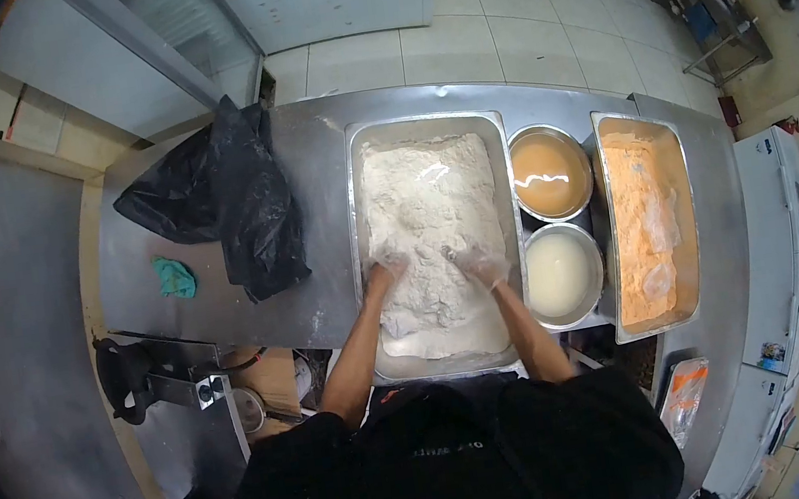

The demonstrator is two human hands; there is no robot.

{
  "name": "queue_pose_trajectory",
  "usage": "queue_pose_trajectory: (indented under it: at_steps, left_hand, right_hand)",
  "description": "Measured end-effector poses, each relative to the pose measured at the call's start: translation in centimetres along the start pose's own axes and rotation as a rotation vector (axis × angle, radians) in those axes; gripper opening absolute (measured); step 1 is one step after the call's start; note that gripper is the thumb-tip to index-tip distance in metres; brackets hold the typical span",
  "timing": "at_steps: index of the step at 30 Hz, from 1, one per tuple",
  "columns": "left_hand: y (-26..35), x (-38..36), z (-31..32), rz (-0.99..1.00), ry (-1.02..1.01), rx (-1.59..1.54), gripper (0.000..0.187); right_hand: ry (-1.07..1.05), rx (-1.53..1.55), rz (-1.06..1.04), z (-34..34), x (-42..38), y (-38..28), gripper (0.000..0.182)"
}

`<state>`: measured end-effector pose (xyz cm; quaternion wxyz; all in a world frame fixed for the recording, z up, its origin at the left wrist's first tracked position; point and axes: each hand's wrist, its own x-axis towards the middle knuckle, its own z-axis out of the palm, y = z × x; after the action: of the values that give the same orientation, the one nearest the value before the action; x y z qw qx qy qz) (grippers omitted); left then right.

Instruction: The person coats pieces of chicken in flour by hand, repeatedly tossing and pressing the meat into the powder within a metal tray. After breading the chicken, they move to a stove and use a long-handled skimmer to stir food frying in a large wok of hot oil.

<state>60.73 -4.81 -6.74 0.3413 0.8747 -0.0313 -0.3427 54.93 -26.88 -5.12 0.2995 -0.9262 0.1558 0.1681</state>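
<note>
Dipping both hands into the white flour point(429, 205), heaped in a deep rectangular steel pan point(504, 185) near the middle of the bench point(320, 179). Rising lumpy through the upper part of the pan, lying smoother toward the near end. Reaching in over the near rim with the left hand point(390, 255), close to the left wall, and with the right hand point(480, 264), toward the right wall. Touching flour with both, fingers partly sunk or dusted over. Looking pale and filmy on the skin, perhaps from thin clear gloves, perhaps from flour. Cannot tell how wide either hand opens, nor whether closed on a clump.

Could spill flour over a wall, likely from a hard sideways or upward shove. Could leave dry or packed pockets low down, from working only near the surface. Could tear or shed a glove into the flour, if indeed wearing gloves.

Sitting just beside the pan's right wall, two round steel bowls: one with amber liquid point(545, 192), one with milky liquid point(556, 269). Could slosh into the flour or across the bench after a knock from the right forearm, passing near the milky one. Standing farther right, a second steel pan point(682, 212) with an orange coating point(628, 209) and clear plastic point(657, 215) inside. Lying off to the left, a crumpled black plastic bag point(253, 208) and a green cloth point(174, 277).
</note>
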Motion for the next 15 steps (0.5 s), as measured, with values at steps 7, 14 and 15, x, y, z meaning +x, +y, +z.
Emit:
queue_pose_trajectory:
  at_steps: [7,14,15]
  left_hand:
    - [0.8,1.6,-0.5,-0.222,-0.166,-0.869,0.058]
    - [-1.4,2.5,-0.8,-0.045,-0.183,-0.095,0.064]
    - [-3.3,2.5,1.2,-0.02,-0.206,0.023,0.065]
  right_hand:
    - [-0.47,1.54,0.344,-3.5,-1.1,-3.0,0.042]
    - [-0.488,1.006,-0.172,-10.3,-5.5,-5.7,0.05]
    - [-0.49,0.766,-0.221,-8.9,-6.5,-4.9,0.051]
